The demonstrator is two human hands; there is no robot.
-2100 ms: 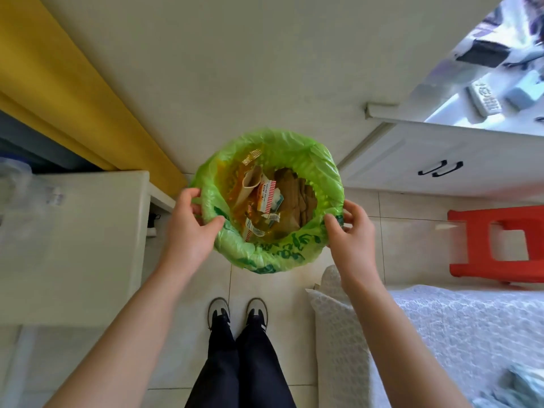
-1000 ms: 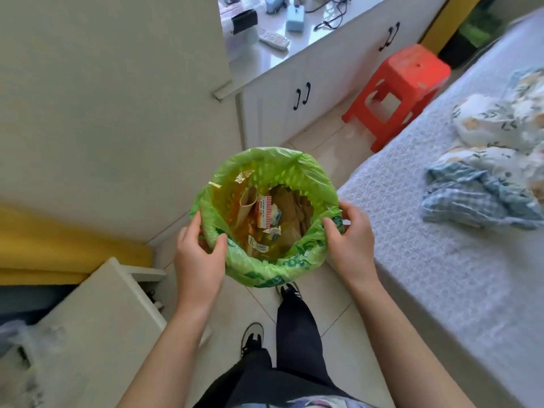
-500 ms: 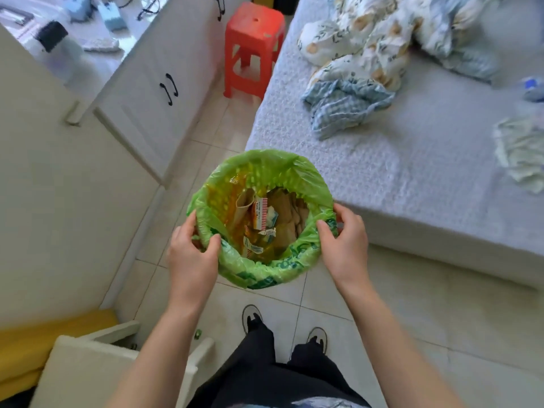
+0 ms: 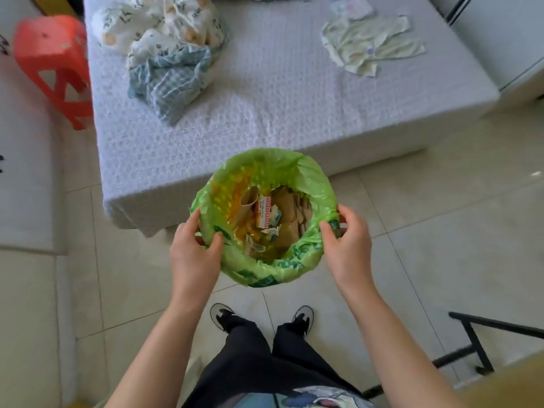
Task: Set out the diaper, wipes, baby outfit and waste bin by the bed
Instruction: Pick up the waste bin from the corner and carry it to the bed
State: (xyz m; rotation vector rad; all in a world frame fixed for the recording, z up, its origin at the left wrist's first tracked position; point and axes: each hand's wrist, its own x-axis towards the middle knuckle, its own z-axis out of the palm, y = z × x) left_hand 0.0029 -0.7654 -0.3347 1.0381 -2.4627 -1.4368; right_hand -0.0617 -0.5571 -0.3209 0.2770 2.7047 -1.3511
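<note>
Between my left hand (image 4: 194, 254) and right hand (image 4: 347, 245) I grip the waste bin (image 4: 312, 178) by its green-lined rim, above the floor tiles just beside the bed (image 4: 279, 92). Baby outfit (image 4: 371, 45) lies on the bed, crumpled bedding (image 4: 167, 48) opposite; red stool (image 4: 53, 66) stands left.

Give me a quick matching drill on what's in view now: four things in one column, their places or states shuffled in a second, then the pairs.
Things:
1. bin
2. stool
3. outfit
4. blanket

Places or states:
A. spread flat on the bed's far right part
B. held at the rim by the left hand and right hand, at the bed's near edge
C. on the floor left of the bed
D. bunched up on the bed's left part

Pairs: 1-B, 2-C, 3-A, 4-D
</note>
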